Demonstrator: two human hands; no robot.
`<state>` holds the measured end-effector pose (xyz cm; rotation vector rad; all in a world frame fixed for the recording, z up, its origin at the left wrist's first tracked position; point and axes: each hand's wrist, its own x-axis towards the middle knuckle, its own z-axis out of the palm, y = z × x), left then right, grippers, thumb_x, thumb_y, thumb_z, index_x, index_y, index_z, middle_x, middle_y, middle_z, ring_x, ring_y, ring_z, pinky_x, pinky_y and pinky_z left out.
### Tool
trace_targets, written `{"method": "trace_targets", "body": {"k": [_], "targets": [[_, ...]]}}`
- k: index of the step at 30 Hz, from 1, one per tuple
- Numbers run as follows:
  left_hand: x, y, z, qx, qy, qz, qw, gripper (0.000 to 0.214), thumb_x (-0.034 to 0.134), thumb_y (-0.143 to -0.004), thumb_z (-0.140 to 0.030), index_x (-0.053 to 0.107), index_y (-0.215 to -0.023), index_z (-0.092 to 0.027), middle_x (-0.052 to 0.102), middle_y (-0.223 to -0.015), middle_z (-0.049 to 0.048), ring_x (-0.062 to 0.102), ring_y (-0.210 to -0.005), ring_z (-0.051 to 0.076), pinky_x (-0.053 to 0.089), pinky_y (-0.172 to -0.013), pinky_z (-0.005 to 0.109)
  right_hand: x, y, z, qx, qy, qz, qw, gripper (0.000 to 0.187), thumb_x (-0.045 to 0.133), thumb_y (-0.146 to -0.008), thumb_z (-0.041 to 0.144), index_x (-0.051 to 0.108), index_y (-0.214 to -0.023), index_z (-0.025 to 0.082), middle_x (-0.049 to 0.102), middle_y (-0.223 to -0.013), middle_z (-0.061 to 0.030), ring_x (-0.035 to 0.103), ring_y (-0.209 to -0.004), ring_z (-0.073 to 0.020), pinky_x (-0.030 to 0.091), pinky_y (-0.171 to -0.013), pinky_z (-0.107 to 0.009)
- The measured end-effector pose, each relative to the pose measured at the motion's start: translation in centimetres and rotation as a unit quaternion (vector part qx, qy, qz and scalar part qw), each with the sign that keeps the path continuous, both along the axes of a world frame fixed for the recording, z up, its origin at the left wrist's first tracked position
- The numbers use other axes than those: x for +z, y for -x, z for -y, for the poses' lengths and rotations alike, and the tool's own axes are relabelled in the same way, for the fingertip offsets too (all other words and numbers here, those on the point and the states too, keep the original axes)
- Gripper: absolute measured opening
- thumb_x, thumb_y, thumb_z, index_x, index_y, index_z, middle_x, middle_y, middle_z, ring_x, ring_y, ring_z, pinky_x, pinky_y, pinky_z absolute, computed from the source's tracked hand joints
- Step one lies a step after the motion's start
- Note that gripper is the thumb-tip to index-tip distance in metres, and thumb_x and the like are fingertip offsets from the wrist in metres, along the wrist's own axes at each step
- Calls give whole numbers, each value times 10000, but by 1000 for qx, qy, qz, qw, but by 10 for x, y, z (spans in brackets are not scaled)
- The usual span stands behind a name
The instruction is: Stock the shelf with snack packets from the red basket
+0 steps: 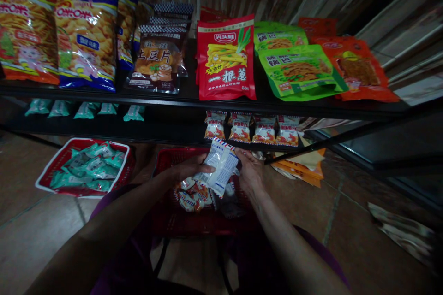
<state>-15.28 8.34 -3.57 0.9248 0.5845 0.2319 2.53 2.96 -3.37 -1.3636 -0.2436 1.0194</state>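
Between my two hands is a small white snack packet [221, 166] with a striped edge, its printed back facing up. My left hand [188, 169] is closed on the packet's left side, the thumb lying over it. At its right edge my right hand [249, 170] is closed too, fingers partly hidden behind the packet. Below them stands a red basket [207, 225] holding several similar packets [192, 196]. Just beyond my hands, a row of matching snack packets [240, 128] stands upright on the lower shelf [166, 124].
A red basket with a white rim [38, 183] holds several teal packets [93, 166] at left. Larger snack bags, among them a red bag [226, 57], stand on the upper shelf [159, 98]. Orange packaging [301, 170] lies under the shelf at right. A slanting black bar [321, 145] is near my right hand.
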Motion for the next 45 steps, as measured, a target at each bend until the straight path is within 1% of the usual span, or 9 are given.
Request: {"method": "trace_targets", "body": {"k": [3, 12, 17, 21, 25, 30, 36, 40, 45], "targets": [[2, 0, -1, 1, -10, -6, 1000, 603, 735, -635, -364, 543, -1165, -151, 637, -1017, 90, 579, -775, 181, 430, -672, 271, -1, -1, 0, 2, -6, -6, 1000, 257, 809, -541, 333, 668, -689, 177, 668, -623, 22, 572, -520, -103, 456, -516, -223], [0, -1, -1, 3, -17, -22, 1000, 579, 709, -683, -299, 526, -1214, -156, 644, -1002, 62, 573, -761, 145, 425, -693, 258, 0, 0, 1, -2, -19, -27, 999, 219, 796, -555, 292, 632, -656, 190, 655, -615, 42, 585, -550, -106, 469, -575, -238], [7, -2, 5, 25, 0, -21, 999, 523, 668, -737, -386, 546, -1190, -154, 645, -993, 74, 581, -752, 145, 425, -698, 258, 0, 1, 1, 13, -4, 4, 1000, 239, 783, -566, 346, 648, -694, 197, 663, -631, 30, 578, -542, -119, 452, -539, -241], [2, -5, 5, 49, -4, -40, 998, 521, 638, -750, -456, 566, -1155, -136, 642, -944, 68, 567, -712, 133, 424, -672, 254, -2, 1, 0, 12, 9, 10, 1000, 286, 798, -533, 367, 656, -707, 189, 665, -640, 19, 563, -531, -117, 445, -527, -241], [-2, -5, 3, 42, -29, -54, 997, 547, 627, -746, -492, 569, -1152, -131, 634, -928, 64, 556, -706, 130, 411, -659, 248, -5, 1, -1, 10, 11, 11, 1000, 280, 806, -515, 360, 661, -680, 187, 654, -614, 30, 550, -529, -109, 432, -529, -236], [7, -5, 5, 38, -42, -53, 997, 541, 618, -753, -482, 571, -1148, -116, 631, -947, 78, 565, -753, 150, 418, -692, 265, -2, 2, -2, 8, 2, 10, 1000, 257, 804, -514, 342, 667, -667, 187, 659, -613, 31, 558, -548, -111, 431, -558, -242], [7, -7, 7, 60, -23, -72, 995, 469, 636, -727, -477, 605, -1031, -121, 617, -807, 35, 527, -647, 115, 405, -645, 248, 1, 2, -1, 3, -3, 6, 1000, 222, 796, -519, 317, 662, -640, 187, 649, -597, 36, 547, -528, -107, 420, -545, -237], [1, -7, 7, 74, 3, -57, 996, 442, 671, -698, -468, 607, -971, -126, 619, -779, 25, 536, -629, 112, 408, -619, 236, 1, 0, 0, 36, -11, -16, 999, 210, 782, -558, 335, 653, -647, 196, 664, -635, 34, 567, -559, -109, 443, -583, -241], [-5, -7, 4, 110, 44, -36, 992, 464, 677, -701, -465, 611, -1023, -139, 669, -809, 43, 609, -698, 154, 456, -660, 260, 4, 1, -1, 58, -2, -26, 998, 225, 778, -561, 342, 659, -685, 196, 683, -688, 26, 579, -597, -117, 452, -596, -247]]}}
